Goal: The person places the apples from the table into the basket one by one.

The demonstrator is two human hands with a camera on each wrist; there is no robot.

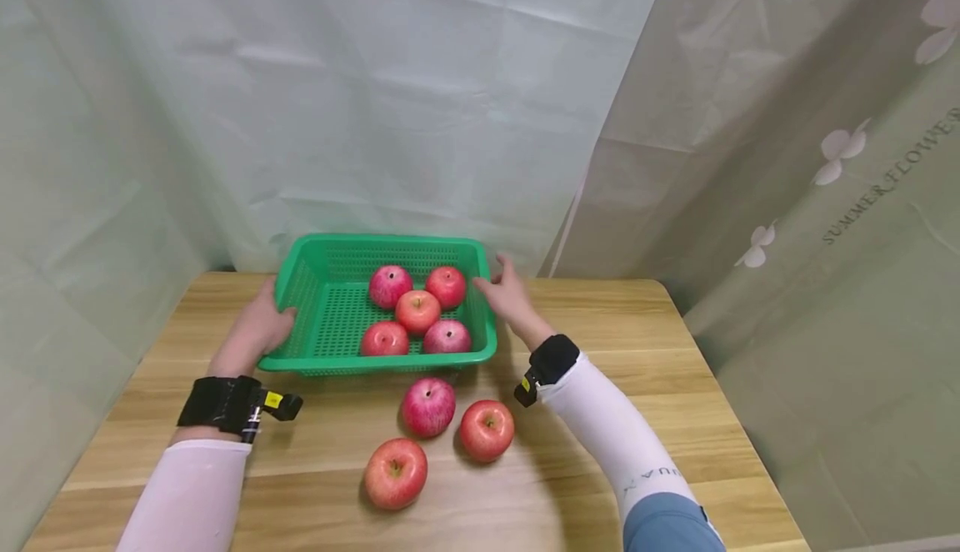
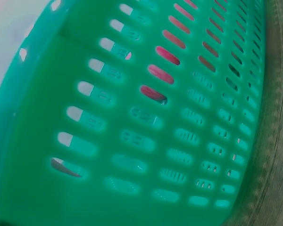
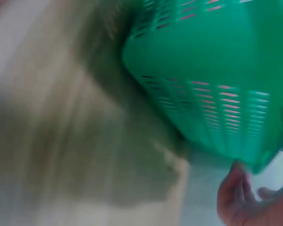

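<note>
A green plastic basket point(image 1: 345, 362) with slotted walls is between the two hands at the back of the table, with several red apples point(image 1: 417, 312) inside, mostly towards its right half. My left hand point(image 1: 258, 327) grips its left end, thumb over the rim and the other fingers hidden outside. At the right end, my right hand point(image 1: 512, 295) holds the rim with the thumb, index finger raised beside the wall. The right wrist view shows fingers point(image 3: 233, 190) at the basket's lower corner. In the left wrist view the basket wall point(image 2: 99, 188) fills most of the frame, hand unseen.
In front of the basket, three more apples lie on the wooden table: a dark pink one point(image 1: 429, 407), a red one point(image 1: 487, 431) and a paler one point(image 1: 396, 474). A pale curtain point(image 1: 420, 102) hangs right behind the table's back edge, with a printed curtain point(image 1: 825, 302) at the right.
</note>
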